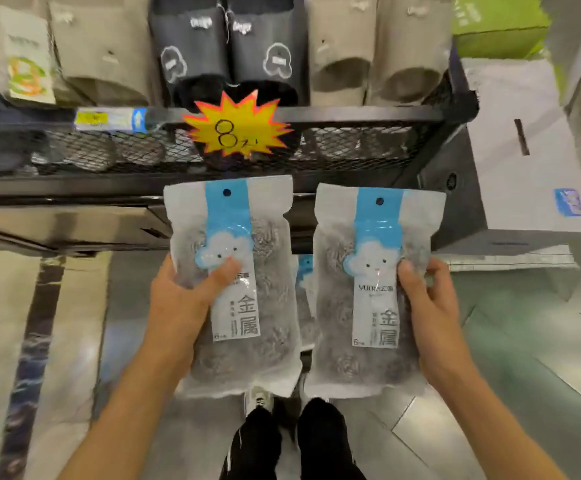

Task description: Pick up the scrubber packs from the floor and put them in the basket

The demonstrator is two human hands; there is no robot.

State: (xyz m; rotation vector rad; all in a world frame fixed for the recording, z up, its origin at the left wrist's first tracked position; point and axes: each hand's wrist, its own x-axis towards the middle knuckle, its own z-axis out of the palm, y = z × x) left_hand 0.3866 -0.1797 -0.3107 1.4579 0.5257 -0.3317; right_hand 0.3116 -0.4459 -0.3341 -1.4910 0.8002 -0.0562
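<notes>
The tiled floor (489,393) runs grey-green under the view, with a dark patterned strip (29,358) along its left side. One scrubber pack (303,299) lies on it, mostly hidden. A white box (524,150) stands on the floor at right, beside the black mesh basket (351,150), which holds steel scrubbers (88,152) behind its front wall.
</notes>
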